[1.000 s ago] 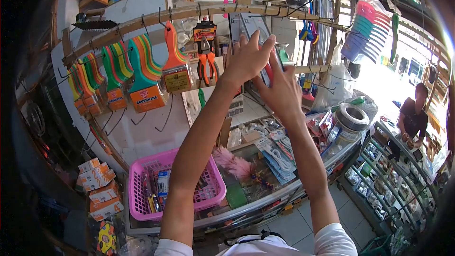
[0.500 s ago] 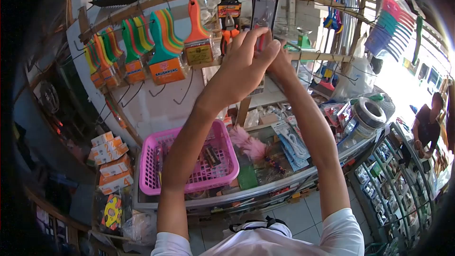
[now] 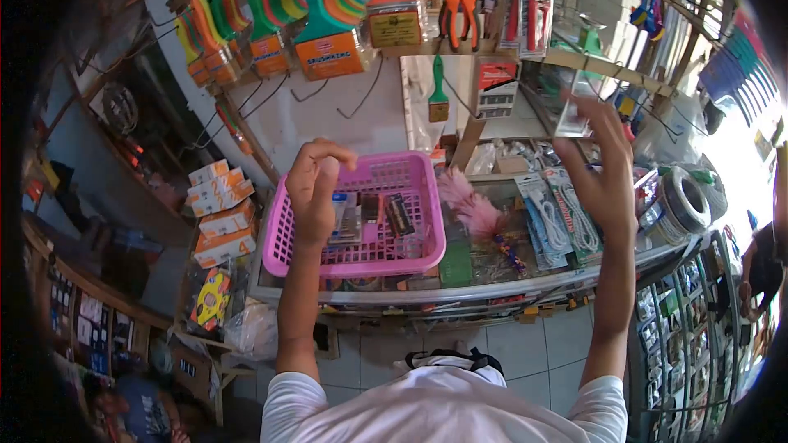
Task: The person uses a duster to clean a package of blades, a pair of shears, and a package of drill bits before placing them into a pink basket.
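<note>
My left hand (image 3: 316, 193) is raised above the left side of a pink plastic basket (image 3: 435, 234), its fingers loosely curved, thumb apart and nothing in them. Inside the basket lie several small packaged items (image 3: 400, 215). Farther right, my right hand (image 3: 603, 168) hovers over the counter with fingers spread, holding nothing. Coiled white cords in packets (image 3: 574, 217) lie just below and left of it. Up on the rack hangs a clear packet with red-handled tools (image 3: 535, 12), beside orange-handled pliers (image 3: 458, 20).
Colourful paintbrushes (image 3: 328, 33) hang at upper left, and a small green brush (image 3: 438, 90) hangs lower. A pink feather duster (image 3: 472, 205) lies on the glass counter (image 3: 492, 289). Orange-white boxes (image 3: 226, 230) are stacked left; a wire coil (image 3: 688, 201) sits right. People appear at both edges.
My hands were raised together at the packet hanging on the rack. They have come apart and down, left hand towards the basket, right hand to the right. The view has tilted downward.
</note>
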Tool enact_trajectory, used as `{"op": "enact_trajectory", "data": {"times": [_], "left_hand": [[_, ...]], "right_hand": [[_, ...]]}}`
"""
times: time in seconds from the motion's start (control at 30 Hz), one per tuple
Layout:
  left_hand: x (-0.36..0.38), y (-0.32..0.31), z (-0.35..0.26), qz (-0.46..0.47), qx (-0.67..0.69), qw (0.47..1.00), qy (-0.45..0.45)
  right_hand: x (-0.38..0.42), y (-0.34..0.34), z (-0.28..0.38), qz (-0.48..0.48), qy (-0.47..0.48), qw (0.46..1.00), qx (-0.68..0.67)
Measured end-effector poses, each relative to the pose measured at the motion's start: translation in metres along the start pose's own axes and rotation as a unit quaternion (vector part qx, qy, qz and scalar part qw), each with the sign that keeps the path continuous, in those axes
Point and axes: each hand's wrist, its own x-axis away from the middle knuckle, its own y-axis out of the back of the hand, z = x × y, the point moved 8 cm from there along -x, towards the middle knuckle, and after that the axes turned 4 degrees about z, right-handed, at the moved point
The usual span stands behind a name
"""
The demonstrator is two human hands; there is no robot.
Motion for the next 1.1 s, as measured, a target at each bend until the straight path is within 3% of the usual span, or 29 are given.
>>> {"op": "enact_trajectory", "data": {"times": [0.03,0.07,0.17,0.27,0.37,0.5,0.6,0.7,0.8,0.87,1.0,1.03,1.1], "left_hand": [[0.011,0.017,0.028,-0.016,-0.024,0.998,0.058],[0.024,0.033,0.054,-0.032,-0.047,0.992,0.117],[0.044,0.062,0.124,0.074,-0.234,0.945,0.217],[0.111,0.108,0.25,0.252,-0.372,0.811,0.374],[0.137,0.121,0.274,0.265,-0.527,0.721,0.364],[0.165,0.129,0.292,0.286,-0.522,0.6,0.534],[0.174,0.135,0.317,0.284,-0.533,0.58,0.548],[0.177,0.14,0.325,0.276,-0.544,0.58,0.541],[0.185,0.146,0.353,0.328,-0.498,0.614,0.518],[0.189,0.152,0.356,0.294,-0.482,0.633,0.53],[0.175,0.15,0.318,0.244,-0.501,0.644,0.524],[0.164,0.143,0.305,0.255,-0.539,0.658,0.46],[0.155,0.145,0.284,0.19,-0.547,0.685,0.442]], "right_hand": [[0.022,-0.007,-0.009,0.057,0.025,0.997,0.05],[0.043,-0.021,-0.022,0.128,0.002,0.992,-0.018],[0.108,-0.078,-0.054,0.322,-0.104,0.926,-0.167],[0.171,-0.125,-0.106,0.365,-0.14,0.908,-0.149],[0.22,-0.158,-0.146,0.382,-0.149,0.91,-0.069],[0.249,-0.18,-0.162,0.372,-0.185,0.909,-0.031],[0.255,-0.184,-0.168,0.308,-0.154,0.939,-0.007],[0.256,-0.175,-0.172,0.264,-0.219,0.939,0.033],[0.281,-0.182,-0.191,0.247,-0.248,0.934,0.077],[0.291,-0.184,-0.195,0.242,-0.257,0.932,0.078],[0.294,-0.185,-0.193,0.233,-0.241,0.938,0.089],[0.293,-0.186,-0.193,0.236,-0.253,0.935,0.077],[0.293,-0.188,-0.193,0.232,-0.259,0.935,0.074]]}}
